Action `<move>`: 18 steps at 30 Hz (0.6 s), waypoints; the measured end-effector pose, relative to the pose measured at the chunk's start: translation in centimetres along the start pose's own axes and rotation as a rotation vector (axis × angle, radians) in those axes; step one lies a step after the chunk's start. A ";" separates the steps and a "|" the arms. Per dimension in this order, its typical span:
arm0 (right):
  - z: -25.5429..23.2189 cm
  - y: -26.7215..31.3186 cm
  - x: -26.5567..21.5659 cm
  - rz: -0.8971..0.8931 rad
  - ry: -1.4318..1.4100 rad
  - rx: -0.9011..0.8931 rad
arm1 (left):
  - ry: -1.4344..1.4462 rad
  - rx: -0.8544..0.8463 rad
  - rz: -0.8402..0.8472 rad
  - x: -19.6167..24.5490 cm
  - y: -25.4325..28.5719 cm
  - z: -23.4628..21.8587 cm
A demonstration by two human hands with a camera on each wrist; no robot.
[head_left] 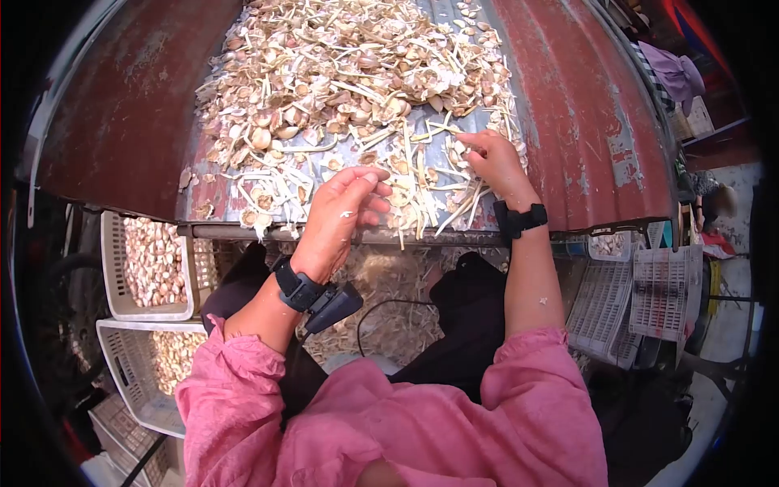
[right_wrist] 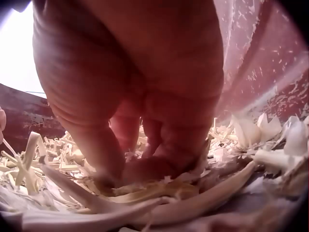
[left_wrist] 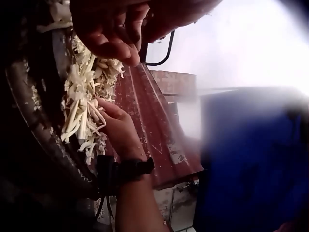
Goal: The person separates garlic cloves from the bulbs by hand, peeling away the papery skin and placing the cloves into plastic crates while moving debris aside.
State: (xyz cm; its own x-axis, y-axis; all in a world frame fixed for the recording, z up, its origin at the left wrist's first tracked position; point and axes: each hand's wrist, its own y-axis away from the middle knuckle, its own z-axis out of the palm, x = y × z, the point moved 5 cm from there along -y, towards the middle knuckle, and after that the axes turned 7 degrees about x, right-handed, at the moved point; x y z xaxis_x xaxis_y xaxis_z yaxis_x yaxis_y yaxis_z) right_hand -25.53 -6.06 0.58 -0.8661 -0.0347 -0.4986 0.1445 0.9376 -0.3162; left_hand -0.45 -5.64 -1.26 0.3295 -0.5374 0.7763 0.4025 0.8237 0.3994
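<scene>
Garlic cloves, skins and pale stalks lie heaped on a corrugated metal sheet. Over the heap's near edge, my left hand hangs with loosely curled fingers; the left wrist view shows this hand above the stalks, with no held thing visible. My right hand reaches down at the heap's right side. In the right wrist view its fingers bend down among dry skins and stalks, touching them; whether they pinch a piece is hidden.
Reddish metal panels flank the sheet. At the lower left are crates of cloves, one above and one below. More crates stand at the right. A person is in the right background. Scraps litter the ground between the knees.
</scene>
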 end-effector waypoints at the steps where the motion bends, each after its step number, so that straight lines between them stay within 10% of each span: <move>1: 0.5 0.0 0.5 0.173 -0.059 -0.155 | -0.042 -0.045 -0.009 -0.1 -0.1 0.5; 4: 1.3 0.4 -0.1 0.331 -0.048 -0.338 | -0.077 -0.018 -0.023 -0.7 -0.7 0.9; 6: 0.4 0.5 -2.0 0.024 0.151 -0.159 | -0.090 -0.015 -0.040 -1.2 -0.9 1.0; 18: 0.4 3.1 -13.9 -0.317 -0.069 0.040 | -0.050 -0.040 0.031 -2.0 -1.1 3.1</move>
State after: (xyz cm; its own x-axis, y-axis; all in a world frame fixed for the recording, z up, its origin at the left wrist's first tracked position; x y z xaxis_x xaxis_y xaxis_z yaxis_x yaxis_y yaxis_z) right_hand -12.86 -2.82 6.17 -0.8368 -0.3469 -0.4235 -0.1068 0.8622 -0.4952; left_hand -4.22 -4.87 -1.71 0.2994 -0.5010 0.8120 0.4270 0.8314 0.3555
